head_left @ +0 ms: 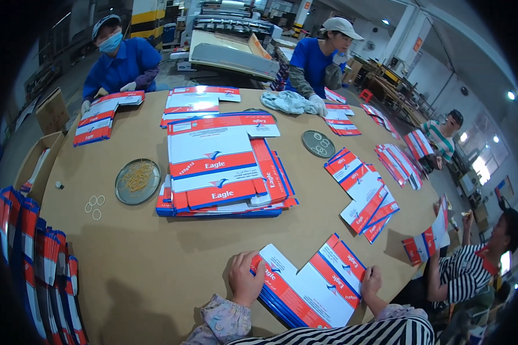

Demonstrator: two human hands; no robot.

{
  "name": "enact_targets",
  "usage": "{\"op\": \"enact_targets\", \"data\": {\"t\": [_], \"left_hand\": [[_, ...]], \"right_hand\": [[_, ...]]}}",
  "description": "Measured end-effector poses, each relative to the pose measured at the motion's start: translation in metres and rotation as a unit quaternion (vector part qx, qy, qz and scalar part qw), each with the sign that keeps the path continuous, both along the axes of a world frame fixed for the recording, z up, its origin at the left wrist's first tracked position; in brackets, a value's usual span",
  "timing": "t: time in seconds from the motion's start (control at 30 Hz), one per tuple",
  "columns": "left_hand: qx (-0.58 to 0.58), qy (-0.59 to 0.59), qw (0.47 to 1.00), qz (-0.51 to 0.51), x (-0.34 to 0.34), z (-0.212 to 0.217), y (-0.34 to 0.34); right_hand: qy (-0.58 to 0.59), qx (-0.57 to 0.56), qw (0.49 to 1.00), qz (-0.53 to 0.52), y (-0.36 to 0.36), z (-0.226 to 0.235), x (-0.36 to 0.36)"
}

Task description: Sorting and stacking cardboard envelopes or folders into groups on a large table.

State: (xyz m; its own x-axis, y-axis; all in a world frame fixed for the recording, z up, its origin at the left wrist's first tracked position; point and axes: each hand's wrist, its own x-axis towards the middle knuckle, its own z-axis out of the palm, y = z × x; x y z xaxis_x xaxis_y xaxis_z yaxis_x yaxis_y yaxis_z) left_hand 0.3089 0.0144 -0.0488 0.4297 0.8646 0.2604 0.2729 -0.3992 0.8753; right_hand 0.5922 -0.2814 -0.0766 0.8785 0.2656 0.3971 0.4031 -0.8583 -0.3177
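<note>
A stack of flat cardboard carton blanks (322,290), printed red, white and blue, lies at the near edge of the table in front of me. My left hand (246,279) is closed on its left edge, thumb over the top sheet. On the opposite side, my right hand (372,282) curls round the right edge, its fingers partly hidden. Several blanks show as layered blue edges along the lower left of the stack. Farther off, in the table's middle, a taller pile of the same blanks (213,158) sits a little unevenly.
Left of the pile stands a round dish of rubber bands (137,179); loose bands (96,202) lie nearby. Another round dish (318,144) is beyond. More blanks (362,192) lie right, with bundles (37,264) at lower left. Several co-workers (472,253) surround the table (138,253).
</note>
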Motion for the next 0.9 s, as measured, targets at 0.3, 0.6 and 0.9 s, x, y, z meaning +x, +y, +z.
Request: {"op": "enact_targets", "data": {"t": [0.3, 0.6, 0.9], "left_hand": [[0.014, 0.001, 1.000, -0.016, 0.012, 0.008, -0.001], [0.018, 0.022, 0.999, -0.016, 0.006, 0.003, -0.002], [-0.010, 0.039, 0.999, -0.024, 0.018, 0.006, -0.008]], "right_hand": [[0.011, 0.003, 1.000, -0.013, -0.005, 0.003, 0.004], [0.013, 0.024, 1.000, -0.009, 0.004, 0.007, -0.003], [0.002, 0.032, 0.999, -0.011, -0.004, 0.015, 0.002]]}}
